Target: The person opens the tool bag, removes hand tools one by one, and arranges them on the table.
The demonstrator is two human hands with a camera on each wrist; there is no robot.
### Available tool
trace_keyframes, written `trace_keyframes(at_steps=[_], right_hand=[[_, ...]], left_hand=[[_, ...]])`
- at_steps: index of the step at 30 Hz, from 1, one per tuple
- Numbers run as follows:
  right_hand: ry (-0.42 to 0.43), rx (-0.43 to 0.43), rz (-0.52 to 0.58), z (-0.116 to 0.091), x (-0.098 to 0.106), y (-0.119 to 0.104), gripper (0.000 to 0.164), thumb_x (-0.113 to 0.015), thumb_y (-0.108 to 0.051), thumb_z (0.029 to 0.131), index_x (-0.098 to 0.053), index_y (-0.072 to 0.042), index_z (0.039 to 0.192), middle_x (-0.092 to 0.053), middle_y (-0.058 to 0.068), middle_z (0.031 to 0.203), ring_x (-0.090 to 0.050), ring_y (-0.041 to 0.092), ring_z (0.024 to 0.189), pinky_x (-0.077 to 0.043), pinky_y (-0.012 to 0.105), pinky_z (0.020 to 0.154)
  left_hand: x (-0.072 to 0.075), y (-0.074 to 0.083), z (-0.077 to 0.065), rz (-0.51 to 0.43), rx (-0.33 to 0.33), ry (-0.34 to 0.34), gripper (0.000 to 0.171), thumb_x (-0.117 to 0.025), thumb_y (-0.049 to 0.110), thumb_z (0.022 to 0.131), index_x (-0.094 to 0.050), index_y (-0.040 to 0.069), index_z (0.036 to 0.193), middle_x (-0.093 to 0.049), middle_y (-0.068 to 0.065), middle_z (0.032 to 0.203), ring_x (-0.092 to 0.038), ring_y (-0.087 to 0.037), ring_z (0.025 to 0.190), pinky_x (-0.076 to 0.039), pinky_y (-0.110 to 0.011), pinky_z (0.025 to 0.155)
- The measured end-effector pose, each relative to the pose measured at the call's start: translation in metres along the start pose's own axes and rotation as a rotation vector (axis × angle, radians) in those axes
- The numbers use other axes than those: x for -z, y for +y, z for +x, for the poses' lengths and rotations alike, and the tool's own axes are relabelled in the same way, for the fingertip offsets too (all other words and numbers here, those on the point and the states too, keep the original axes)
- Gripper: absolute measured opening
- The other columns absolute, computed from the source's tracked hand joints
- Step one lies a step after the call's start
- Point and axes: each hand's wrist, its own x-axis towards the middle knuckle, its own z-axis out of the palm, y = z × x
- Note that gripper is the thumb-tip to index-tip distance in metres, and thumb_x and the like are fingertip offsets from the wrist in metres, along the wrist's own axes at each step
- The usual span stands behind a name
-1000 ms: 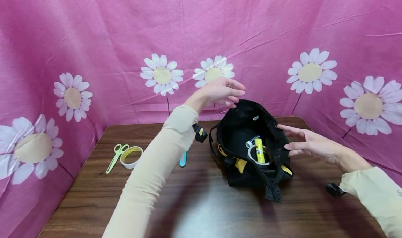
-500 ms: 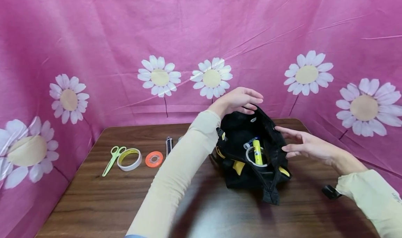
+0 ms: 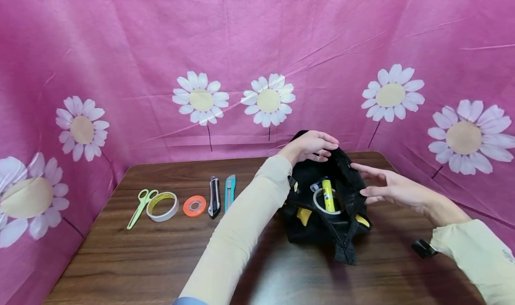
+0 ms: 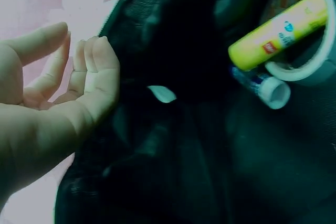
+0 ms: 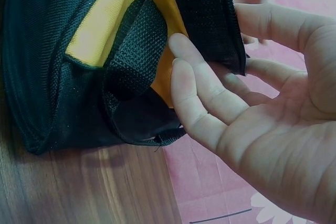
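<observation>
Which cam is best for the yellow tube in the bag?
Left wrist: the yellow tube appears largest there, its red and blue print visible, overlapping the white tape roll. Head shows it smaller, inside the black bag, print too small to read. Right wrist doesn't show it; the bag's outside faces that camera.

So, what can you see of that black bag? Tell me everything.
The black bag stands on the table, its top open and edged with a zip. It looks like woven fabric, with yellow panels, a webbing loop and a white tag inside. A yellow tube, a tape roll and a blue tube lie in it. The right hand touches its side; whether the left hand touches its far rim is unclear.
</observation>
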Motion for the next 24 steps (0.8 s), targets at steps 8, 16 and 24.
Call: trace_keyframes(at_steps=[8, 16, 24], right_hand=[[-0.026, -0.004, 0.011, -0.002, 0.001, 0.0, 0.072, -0.051, 0.001, 0.103, -0.01, -0.005, 0.162, -0.02, 0.033, 0.147, -0.063, 0.023, 0.117, -0.057, 0.043, 0.093], [-0.029, -0.009, 0.004, -0.003, 0.002, 0.002, 0.072, -0.051, 0.0, 0.103, -0.012, -0.008, 0.163, -0.02, 0.033, 0.148, -0.062, 0.024, 0.117, -0.057, 0.042, 0.094], [-0.01, -0.016, -0.015, -0.003, 0.002, 0.003, 0.071, -0.052, 0.0, 0.103, -0.015, -0.008, 0.163, -0.023, 0.033, 0.148, -0.063, 0.024, 0.117, -0.057, 0.04, 0.094]], left_hand=[[-0.002, -0.028, 0.007, 0.0, 0.052, 0.001, 0.014, -0.067, 0.007, 0.098, -0.07, 0.004, 0.112, -0.065, 0.001, 0.093, -0.061, -0.025, 0.089, -0.054, -0.049, 0.099], [0.001, -0.045, 0.011, -0.004, 0.12, 0.0, 0.016, -0.067, 0.008, 0.098, -0.07, 0.004, 0.113, -0.066, 0.001, 0.101, -0.055, -0.04, 0.126, -0.054, -0.05, 0.098], [0.002, -0.061, 0.016, -0.032, 0.246, -0.052, 0.019, -0.069, 0.012, 0.099, -0.068, 0.006, 0.117, -0.061, -0.012, 0.13, -0.049, -0.036, 0.131, -0.053, -0.053, 0.098]])
